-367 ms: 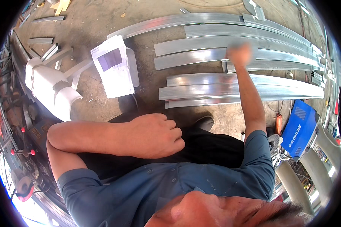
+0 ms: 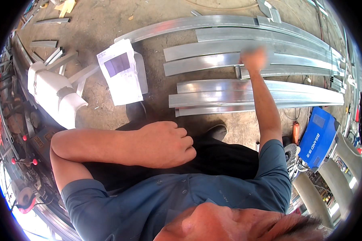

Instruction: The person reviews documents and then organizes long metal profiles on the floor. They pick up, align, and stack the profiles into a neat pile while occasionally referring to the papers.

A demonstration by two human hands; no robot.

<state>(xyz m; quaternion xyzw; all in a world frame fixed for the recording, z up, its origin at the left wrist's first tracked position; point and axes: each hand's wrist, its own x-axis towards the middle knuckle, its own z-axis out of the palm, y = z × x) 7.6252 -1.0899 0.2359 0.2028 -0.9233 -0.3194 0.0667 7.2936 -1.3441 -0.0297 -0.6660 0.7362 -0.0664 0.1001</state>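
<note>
Right hand (image 2: 254,60): at the end of an outstretched arm, over the upper strips; blurred; whether clamped on metal, resting on it or just above, cannot tell.
Left hand (image 2: 167,143): fingers curled together in a loose fist, nothing seen in it; held across the body, above the black trousers (image 2: 227,156).
Upper strips (image 2: 205,61): long, silvery, channelled; laid side by side on the floor (image 2: 159,88), ends staggered, beneath the right hand.
Lower strips (image 2: 213,97): similar metal, grouped nearer the person, ahead of the shoe (image 2: 217,131).
Papers (image 2: 126,89): white sheets with a dark printed panel, left of the strips.
White piece (image 2: 48,82): moulded, far left.
Blue box (image 2: 321,130): right, beside an orange tool (image 2: 296,132).
Handling, as judged: edges look thin, so fingertips belong on flat faces; such length favours a hold near mid-span, with the left hand spread wide as second support; close neighbours call for slow, level movement to avoid scraping.
</note>
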